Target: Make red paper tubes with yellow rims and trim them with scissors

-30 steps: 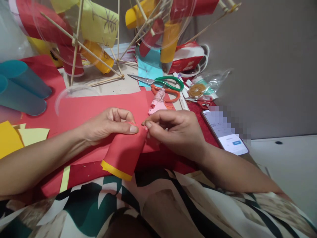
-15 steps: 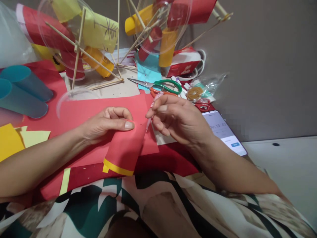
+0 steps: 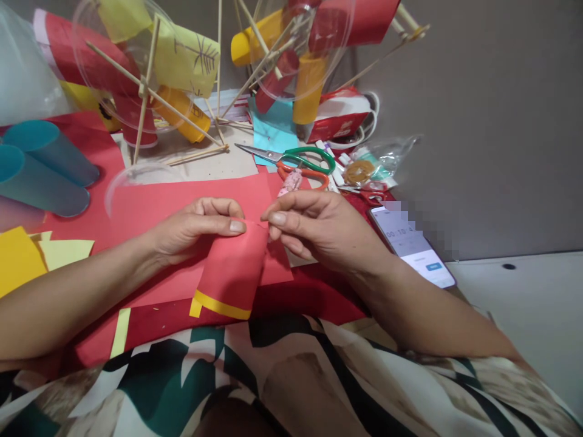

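Red paper [image 3: 232, 267], hand-held.
Its upper edge is pinched by the left hand [image 3: 200, 230]; the right hand [image 3: 325, 233] is positioned at the right corner, grip indiscernible.

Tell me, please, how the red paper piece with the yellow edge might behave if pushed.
The red paper piece looks thin, so probably light. Its curved yellow edge may add some stiffness. Pinched near the top by the left hand, it could swing below.
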Demonstrator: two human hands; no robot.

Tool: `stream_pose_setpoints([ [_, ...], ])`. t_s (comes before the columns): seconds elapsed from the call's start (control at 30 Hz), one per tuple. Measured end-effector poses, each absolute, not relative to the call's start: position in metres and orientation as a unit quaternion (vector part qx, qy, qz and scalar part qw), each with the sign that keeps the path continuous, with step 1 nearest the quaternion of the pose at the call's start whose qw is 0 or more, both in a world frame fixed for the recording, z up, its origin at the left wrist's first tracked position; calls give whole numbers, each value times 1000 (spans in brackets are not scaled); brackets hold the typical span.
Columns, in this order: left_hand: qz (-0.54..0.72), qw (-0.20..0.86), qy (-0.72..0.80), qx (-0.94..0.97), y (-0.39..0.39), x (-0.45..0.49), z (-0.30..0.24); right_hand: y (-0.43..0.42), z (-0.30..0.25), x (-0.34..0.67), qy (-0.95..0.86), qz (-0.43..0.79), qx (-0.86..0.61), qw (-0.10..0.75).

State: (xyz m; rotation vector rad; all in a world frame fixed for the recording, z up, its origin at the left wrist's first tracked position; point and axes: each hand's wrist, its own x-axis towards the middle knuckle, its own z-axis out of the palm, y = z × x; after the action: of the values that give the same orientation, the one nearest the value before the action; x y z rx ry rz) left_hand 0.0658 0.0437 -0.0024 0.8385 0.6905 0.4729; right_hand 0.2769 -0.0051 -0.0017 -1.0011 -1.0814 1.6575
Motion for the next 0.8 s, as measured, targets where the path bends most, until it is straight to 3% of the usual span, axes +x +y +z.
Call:
stream_pose_setpoints([
  [0.4,185,822,324,430,40,68,-3,-13,3,272,-610,471,-489,409],
  [0.8,138,793,345,483,39,67,-8,-16,0,270,-694,426,-455,361],
])
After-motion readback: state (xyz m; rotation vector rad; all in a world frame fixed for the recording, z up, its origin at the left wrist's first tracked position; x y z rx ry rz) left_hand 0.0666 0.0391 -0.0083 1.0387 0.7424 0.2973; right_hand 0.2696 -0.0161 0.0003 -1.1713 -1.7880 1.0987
